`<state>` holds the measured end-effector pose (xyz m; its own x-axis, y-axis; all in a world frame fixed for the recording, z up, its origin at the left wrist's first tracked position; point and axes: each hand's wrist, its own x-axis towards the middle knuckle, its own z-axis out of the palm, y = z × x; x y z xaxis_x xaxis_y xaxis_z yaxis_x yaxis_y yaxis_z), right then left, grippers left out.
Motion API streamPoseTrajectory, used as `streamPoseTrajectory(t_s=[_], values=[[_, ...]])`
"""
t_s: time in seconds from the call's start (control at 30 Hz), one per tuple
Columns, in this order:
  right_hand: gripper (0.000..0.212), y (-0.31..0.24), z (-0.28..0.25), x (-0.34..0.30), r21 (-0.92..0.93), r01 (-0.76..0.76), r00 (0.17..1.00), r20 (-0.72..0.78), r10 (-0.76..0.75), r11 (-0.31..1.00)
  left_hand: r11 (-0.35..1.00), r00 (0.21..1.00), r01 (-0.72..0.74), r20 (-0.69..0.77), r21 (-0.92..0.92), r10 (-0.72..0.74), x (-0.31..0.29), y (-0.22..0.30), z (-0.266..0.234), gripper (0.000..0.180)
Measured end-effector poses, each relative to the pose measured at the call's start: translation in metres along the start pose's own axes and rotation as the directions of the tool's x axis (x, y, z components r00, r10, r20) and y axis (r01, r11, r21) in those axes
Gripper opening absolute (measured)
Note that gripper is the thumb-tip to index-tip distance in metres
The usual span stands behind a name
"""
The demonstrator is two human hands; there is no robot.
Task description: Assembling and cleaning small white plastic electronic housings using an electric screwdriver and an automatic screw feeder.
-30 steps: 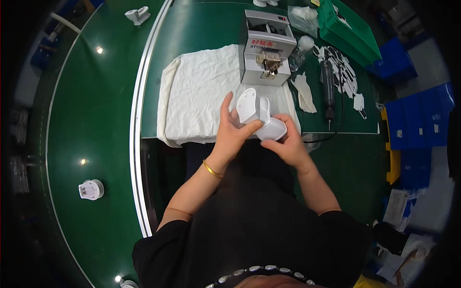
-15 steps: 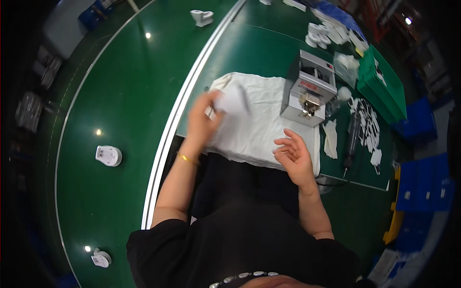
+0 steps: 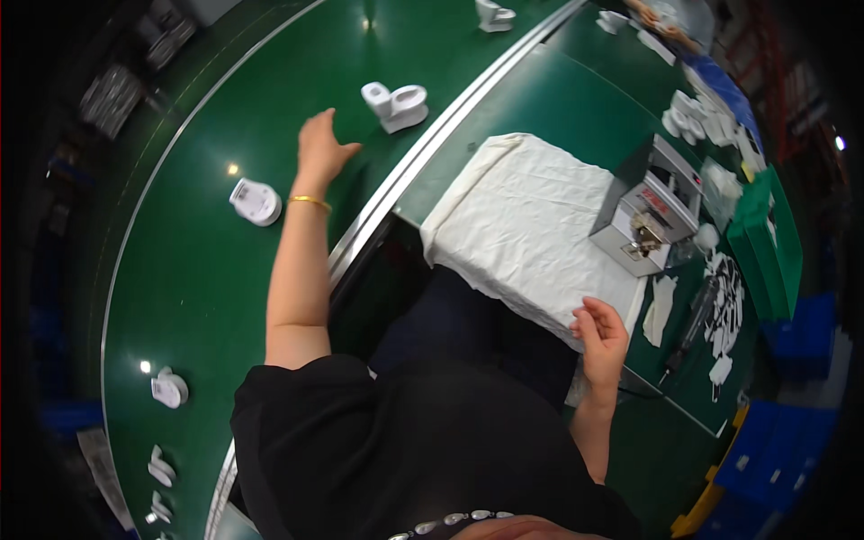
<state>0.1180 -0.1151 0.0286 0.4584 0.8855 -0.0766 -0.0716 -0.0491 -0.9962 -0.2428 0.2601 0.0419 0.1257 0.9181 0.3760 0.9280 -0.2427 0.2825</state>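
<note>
We see the left hand [image 3: 321, 148] stretched far out over the wide green belt [image 3: 198, 288]. Its fingers are spread apart and it holds nothing. A thin gold bangle [image 3: 310, 202] sits on that wrist. The small white plastic part with a round cup end [image 3: 396, 104] lies on the belt just beside the fingertips, up and to the right of them, but the hand does not touch it. A flat white round-cornered part [image 3: 255, 201] lies on the belt near the left wrist, on its left side. Another small white part [image 3: 168, 390] lies lower down on the belt, well apart from the hand.

A shiny metal rail [image 3: 396, 193] runs between the belt and the dark green work table [image 3: 576, 99]. On the table lies a big crumpled white cloth [image 3: 526, 225]. The right hand [image 3: 601, 337] rests at the near edge of this cloth, with its fingers loosely curled and nothing in them.

Just beside the cloth, on its right, stands a small grey metal box machine [image 3: 650, 209]. More little white pieces [image 3: 724, 297] lie near a dark stick-shaped tool [image 3: 691, 328] to the right of the right hand. A green plastic crate [image 3: 765, 229] stands at the far right.
</note>
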Motion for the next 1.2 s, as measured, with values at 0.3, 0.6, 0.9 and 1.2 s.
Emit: streamPoseTrajectory(t_s=[0.3,0.6,0.9,1.2], values=[[0.021,0.022,-0.013,0.010,-0.050,-0.059,0.998,-0.007,0.059,0.997,0.978,0.813,0.202,0.566,-0.051,-0.139,-0.046,-0.185,-0.093,0.063],[0.016,-0.024,-0.158,0.027,-0.334,0.121,0.713,-0.626,-0.316,0.935,0.972,0.891,-0.043,0.450,0.233,-0.069,-0.056,-0.113,-0.093,0.057],[0.026,0.035,-0.341,0.038,-0.678,-0.576,0.478,-0.733,-0.484,0.457,0.565,0.916,-0.057,0.182,-0.823,0.358,-0.066,0.088,-0.039,0.036],[0.044,0.031,-0.307,0.015,-0.644,-0.462,0.493,-0.758,-0.427,0.610,0.147,0.820,0.301,0.334,-0.942,0.464,-0.151,0.223,0.027,0.042]])
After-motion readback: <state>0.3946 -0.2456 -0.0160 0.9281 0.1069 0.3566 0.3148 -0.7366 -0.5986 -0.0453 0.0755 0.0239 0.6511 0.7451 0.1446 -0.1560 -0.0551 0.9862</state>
